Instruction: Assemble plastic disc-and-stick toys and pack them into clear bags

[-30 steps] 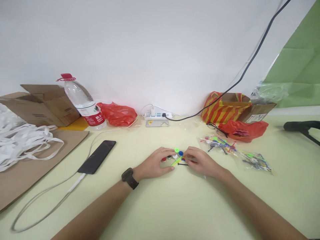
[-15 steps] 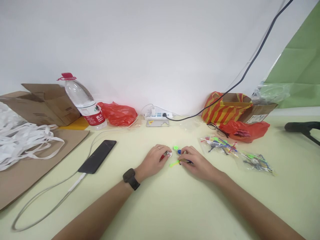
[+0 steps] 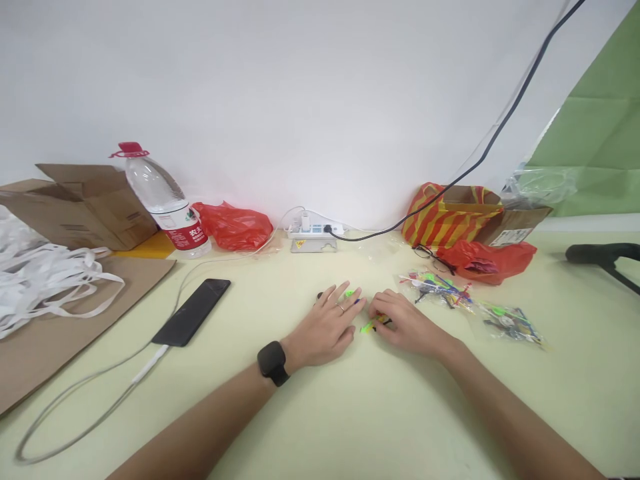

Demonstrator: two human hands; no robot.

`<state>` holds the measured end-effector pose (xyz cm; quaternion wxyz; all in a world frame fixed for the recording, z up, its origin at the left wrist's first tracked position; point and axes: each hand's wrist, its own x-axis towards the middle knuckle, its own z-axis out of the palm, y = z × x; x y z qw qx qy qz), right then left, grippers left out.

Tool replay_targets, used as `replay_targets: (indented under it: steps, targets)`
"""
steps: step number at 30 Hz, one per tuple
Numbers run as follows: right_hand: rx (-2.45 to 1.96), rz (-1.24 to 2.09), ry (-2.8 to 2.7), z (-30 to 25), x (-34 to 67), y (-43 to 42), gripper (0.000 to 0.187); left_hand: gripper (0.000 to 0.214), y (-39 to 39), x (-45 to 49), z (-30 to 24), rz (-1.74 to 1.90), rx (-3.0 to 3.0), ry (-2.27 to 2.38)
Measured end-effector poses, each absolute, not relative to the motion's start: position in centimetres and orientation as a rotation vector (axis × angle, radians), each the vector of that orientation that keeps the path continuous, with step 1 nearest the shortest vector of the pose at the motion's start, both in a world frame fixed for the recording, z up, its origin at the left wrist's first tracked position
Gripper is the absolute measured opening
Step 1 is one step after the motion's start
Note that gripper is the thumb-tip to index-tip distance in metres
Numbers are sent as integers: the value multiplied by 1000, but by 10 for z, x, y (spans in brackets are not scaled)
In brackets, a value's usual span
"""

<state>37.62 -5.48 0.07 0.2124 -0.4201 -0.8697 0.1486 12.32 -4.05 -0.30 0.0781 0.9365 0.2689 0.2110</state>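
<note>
My left hand (image 3: 327,327), with a ring and a black watch (image 3: 273,361), lies palm down with its fingers spread over small plastic parts. A bright green round piece (image 3: 349,293) and a bit of blue show past its fingers, and a small dark piece (image 3: 320,295) sits by its fingertips on the left. Close by on the right, my right hand (image 3: 400,320) has its fingers curled together on small plastic pieces. A yellow-green strip (image 3: 367,327) sticks out beside its fingertips. Most of these pieces are covered by the fingers.
Two clear bags of colourful plastic parts (image 3: 437,288) (image 3: 513,323) lie to the right. Behind them are glasses (image 3: 434,259), a red plastic bag (image 3: 493,261) and a striped bag (image 3: 425,217). A phone (image 3: 193,312) on a cable, a bottle (image 3: 165,200) and a power strip (image 3: 315,231) are leftward and behind.
My left hand has let go of the red and white part, spread its fingers and moved right over the parts. My right hand has shifted slightly right with its fingers still curled.
</note>
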Motion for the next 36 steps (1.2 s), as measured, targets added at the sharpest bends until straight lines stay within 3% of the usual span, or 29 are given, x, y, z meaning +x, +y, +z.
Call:
replay_targets:
  steps: [11,17,21,29,33,36]
  targets:
    - [-1293,304,-2382,-4,385,-48,19,46,-34,118,-7,739,2746,1027]
    - [-1297,241,-2337,-11,389,-41,16,24,-29,113,-9,750,2728,985]
    - [-1252,242,-2194,-12,387,-41,10,28,-35,116,-4,847,2648,845]
    - [-1169,629,-1846,-1,369,-52,20,24,-53,131,-8,858,1748,758]
    - [-1162,795,-1761,-3,364,-55,24,28,-46,128,-8,647,1684,712]
    - [-1108,979,-1727,-3,360,-59,30,28,-33,120,-8,701,1719,788]
